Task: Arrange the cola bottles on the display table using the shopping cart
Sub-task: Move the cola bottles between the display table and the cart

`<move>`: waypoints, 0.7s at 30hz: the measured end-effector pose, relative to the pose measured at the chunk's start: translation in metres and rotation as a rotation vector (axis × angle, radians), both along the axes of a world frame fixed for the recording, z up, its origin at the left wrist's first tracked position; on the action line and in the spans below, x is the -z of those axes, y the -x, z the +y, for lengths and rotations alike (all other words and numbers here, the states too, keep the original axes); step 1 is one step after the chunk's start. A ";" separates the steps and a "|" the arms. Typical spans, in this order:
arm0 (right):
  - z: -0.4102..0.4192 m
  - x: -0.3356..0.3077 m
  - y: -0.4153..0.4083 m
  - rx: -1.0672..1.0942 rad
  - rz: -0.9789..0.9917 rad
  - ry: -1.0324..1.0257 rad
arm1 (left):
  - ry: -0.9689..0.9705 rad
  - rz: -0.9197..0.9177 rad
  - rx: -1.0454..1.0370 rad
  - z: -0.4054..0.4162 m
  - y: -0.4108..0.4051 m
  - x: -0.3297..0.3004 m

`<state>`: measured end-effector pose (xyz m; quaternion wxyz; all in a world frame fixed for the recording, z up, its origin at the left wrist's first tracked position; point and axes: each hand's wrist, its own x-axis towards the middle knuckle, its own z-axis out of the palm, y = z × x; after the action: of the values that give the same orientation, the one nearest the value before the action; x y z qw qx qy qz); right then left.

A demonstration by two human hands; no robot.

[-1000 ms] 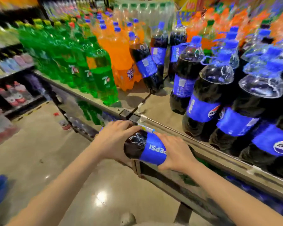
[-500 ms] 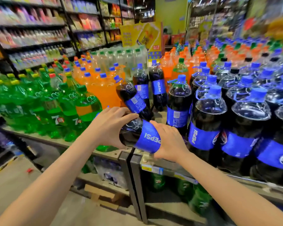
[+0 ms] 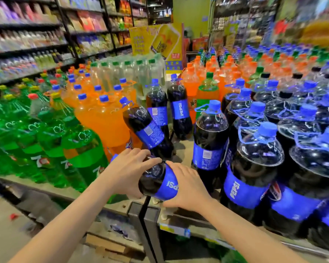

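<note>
I hold a large Pepsi cola bottle (image 3: 160, 182) tilted on its side over the front edge of the display table (image 3: 184, 149). My left hand (image 3: 130, 172) grips its upper dark part and my right hand (image 3: 188, 186) grips the blue label end. Just behind it another cola bottle (image 3: 145, 130) leans to the left against the orange bottles. Two more cola bottles (image 3: 179, 111) stand upright farther back. Several upright cola bottles (image 3: 254, 164) fill the table's right side. No shopping cart is in view.
Green 7up bottles (image 3: 51, 141) crowd the table's left side, with orange soda bottles (image 3: 103, 114) behind them. A bare strip of table runs between the leaning bottle and the right-hand cola block. Store shelves (image 3: 36, 44) line the left aisle. A lower shelf (image 3: 179, 230) sits under the table.
Both hands have lifted the cola bottle from below the table edge up to table height. My view has risen from the floor toward the display.
</note>
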<state>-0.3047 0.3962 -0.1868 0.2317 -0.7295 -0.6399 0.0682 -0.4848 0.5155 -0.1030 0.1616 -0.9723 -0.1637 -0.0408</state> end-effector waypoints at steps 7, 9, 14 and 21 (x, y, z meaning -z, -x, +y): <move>0.012 -0.020 0.022 0.094 0.128 -0.094 | -0.013 -0.279 0.099 0.013 0.004 0.002; 0.005 -0.019 0.020 0.202 0.200 -0.185 | 0.178 -0.573 0.025 0.018 0.013 0.007; -0.010 -0.029 0.021 0.271 0.446 -0.448 | 0.988 -0.681 0.045 0.004 -0.020 0.014; -0.074 -0.072 -0.005 0.358 -0.108 -0.492 | 0.994 -0.674 0.291 -0.017 -0.077 -0.002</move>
<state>-0.2998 0.3223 -0.1149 0.3755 -0.7552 -0.5098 -0.1697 -0.4079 0.4989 -0.1015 -0.3786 -0.8772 -0.0707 -0.2865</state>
